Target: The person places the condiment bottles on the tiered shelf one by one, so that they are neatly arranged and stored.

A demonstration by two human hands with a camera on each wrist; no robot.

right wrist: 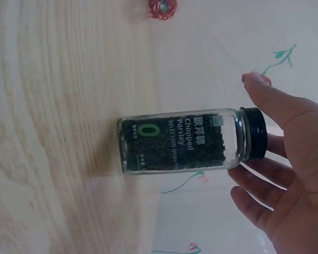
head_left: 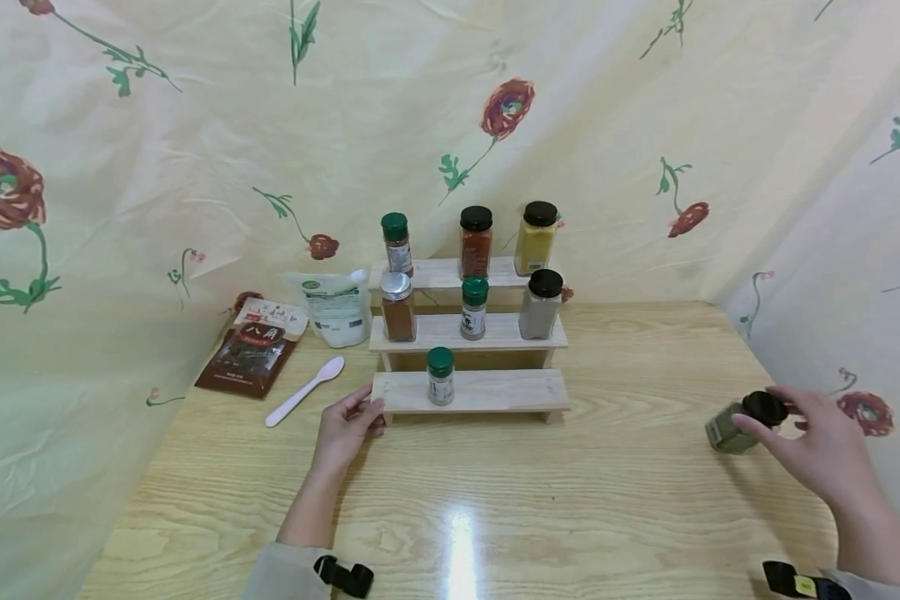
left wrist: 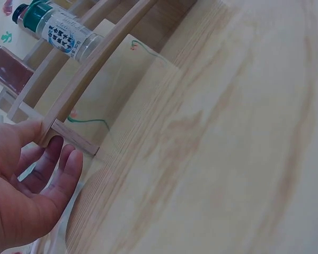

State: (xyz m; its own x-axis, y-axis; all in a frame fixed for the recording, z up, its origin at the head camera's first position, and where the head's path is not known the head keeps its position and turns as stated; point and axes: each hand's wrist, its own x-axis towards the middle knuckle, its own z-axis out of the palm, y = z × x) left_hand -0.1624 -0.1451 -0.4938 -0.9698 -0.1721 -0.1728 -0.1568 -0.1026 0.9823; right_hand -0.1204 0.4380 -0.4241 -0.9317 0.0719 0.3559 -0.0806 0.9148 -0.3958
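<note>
My left hand (head_left: 348, 427) is at the left end of the bottom step of a three-tier wooden spice rack (head_left: 510, 390). In the left wrist view, the thumb (left wrist: 29, 131) lies on the board's end and the curled fingers sit below it. Far to the right, a glass jar of chopped parsley (right wrist: 172, 143) with a black lid stands on the table. My right hand (head_left: 821, 437) is around the lid; in the right wrist view, its thumb (right wrist: 265, 92) is apart from the lid and the fingers lie partly behind it. A green-capped spice bottle (head_left: 441, 379) stands on the bottom step.
The rack's upper steps hold several spice jars, among them a yellow one (head_left: 536, 242) and a silver-lidded one (head_left: 398, 312). Left of it lie a white pouch (head_left: 336, 308), a brown star anise packet (head_left: 253, 350) and a white spoon (head_left: 305, 392). Flowered cloth (head_left: 607, 125) hangs behind.
</note>
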